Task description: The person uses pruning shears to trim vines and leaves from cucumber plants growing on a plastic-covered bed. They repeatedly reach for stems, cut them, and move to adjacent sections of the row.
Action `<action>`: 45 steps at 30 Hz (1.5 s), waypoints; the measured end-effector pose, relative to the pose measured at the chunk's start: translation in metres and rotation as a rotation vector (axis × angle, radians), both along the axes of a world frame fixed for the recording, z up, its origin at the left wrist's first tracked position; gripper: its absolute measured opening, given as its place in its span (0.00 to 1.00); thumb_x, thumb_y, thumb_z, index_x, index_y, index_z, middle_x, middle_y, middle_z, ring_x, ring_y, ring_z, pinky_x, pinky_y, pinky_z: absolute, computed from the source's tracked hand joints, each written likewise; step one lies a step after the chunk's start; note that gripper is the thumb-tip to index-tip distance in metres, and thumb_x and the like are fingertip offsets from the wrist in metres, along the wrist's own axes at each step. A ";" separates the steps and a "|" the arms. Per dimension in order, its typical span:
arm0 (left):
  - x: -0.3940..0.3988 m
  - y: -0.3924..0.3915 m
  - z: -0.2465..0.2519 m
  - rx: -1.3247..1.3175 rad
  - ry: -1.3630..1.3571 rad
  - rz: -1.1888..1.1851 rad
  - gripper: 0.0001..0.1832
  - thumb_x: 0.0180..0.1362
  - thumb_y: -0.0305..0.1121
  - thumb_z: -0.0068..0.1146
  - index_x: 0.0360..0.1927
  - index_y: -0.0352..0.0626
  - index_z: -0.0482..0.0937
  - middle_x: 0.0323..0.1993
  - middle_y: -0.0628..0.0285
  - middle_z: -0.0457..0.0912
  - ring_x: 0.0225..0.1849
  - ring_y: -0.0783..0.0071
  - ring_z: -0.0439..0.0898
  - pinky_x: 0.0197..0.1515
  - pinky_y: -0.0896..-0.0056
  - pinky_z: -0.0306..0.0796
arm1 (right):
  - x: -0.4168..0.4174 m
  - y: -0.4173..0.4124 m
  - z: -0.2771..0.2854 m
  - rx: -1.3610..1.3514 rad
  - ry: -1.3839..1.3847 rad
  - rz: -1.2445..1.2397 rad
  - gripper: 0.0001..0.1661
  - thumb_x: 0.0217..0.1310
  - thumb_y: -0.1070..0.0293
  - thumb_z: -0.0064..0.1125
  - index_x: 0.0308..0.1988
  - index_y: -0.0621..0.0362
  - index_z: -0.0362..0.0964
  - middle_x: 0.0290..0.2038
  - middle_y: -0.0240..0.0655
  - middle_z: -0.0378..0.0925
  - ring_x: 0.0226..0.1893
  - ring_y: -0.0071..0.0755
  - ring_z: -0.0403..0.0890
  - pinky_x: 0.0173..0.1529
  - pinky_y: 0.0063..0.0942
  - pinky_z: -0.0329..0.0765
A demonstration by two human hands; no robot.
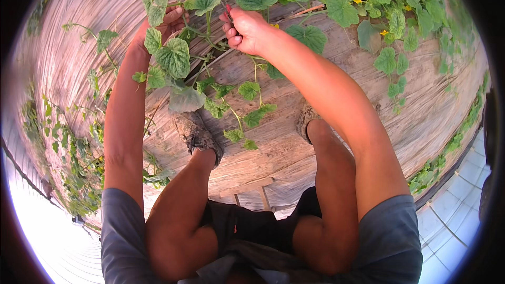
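Note:
My right hand (246,31) is closed around a small red-handled tool (228,8), probably a cutting tool; most of it is hidden by the fingers. It is just right of the upright stem (208,23) of a vine with yellow flowers, cucumber or melon by its looks. My left hand (172,21) is left of that stem, fingers curled among the shoots. Leaves cover part of it, so whether it pinches a shoot is unclear. A broad vine leaf (173,58) hangs below my left hand. Thin leafy runners (235,116) trail toward my feet.
Wrinkled plastic film (276,157) covers the ground. My camouflage shoes (195,134) stand on either side of the runners. Denser flowering vines (398,12) spread at the upper right, with more vines (75,157) at the left. Pale bars (263,197) show beneath me.

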State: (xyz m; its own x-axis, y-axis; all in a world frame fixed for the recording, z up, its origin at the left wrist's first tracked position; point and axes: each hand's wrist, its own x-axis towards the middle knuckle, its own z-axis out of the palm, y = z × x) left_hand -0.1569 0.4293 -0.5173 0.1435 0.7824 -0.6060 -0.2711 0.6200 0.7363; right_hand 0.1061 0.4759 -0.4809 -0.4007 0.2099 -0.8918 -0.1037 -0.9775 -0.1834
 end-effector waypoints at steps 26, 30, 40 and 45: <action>0.009 -0.003 0.013 -0.017 0.010 0.057 0.13 0.66 0.37 0.64 0.48 0.40 0.81 0.41 0.62 0.84 0.41 0.73 0.83 0.49 0.72 0.78 | 0.047 -0.012 0.072 1.495 -0.601 0.884 0.17 0.64 0.63 0.58 0.41 0.68 0.74 0.34 0.52 0.83 0.37 0.59 0.85 0.43 0.48 0.81; 0.003 -0.005 0.018 -0.001 0.031 0.070 0.15 0.60 0.35 0.71 0.46 0.40 0.82 0.39 0.61 0.85 0.36 0.75 0.82 0.39 0.77 0.79 | 0.053 0.024 0.108 1.752 -0.971 1.206 0.14 0.66 0.63 0.58 0.39 0.66 0.73 0.32 0.49 0.83 0.36 0.53 0.87 0.38 0.47 0.84; 0.006 -0.004 0.029 0.041 -0.032 0.063 0.23 0.53 0.23 0.73 0.53 0.38 0.80 0.42 0.58 0.85 0.41 0.68 0.84 0.42 0.74 0.81 | 0.020 0.053 0.090 1.702 -0.983 1.226 0.13 0.64 0.64 0.61 0.41 0.64 0.74 0.38 0.50 0.83 0.39 0.59 0.85 0.43 0.51 0.81; 0.004 -0.007 0.020 0.152 -0.056 -0.001 0.14 0.59 0.35 0.72 0.43 0.42 0.80 0.39 0.66 0.83 0.38 0.75 0.82 0.38 0.75 0.77 | 0.021 0.055 0.080 1.758 -0.957 1.181 0.14 0.68 0.63 0.54 0.39 0.64 0.77 0.35 0.54 0.83 0.37 0.60 0.86 0.43 0.51 0.82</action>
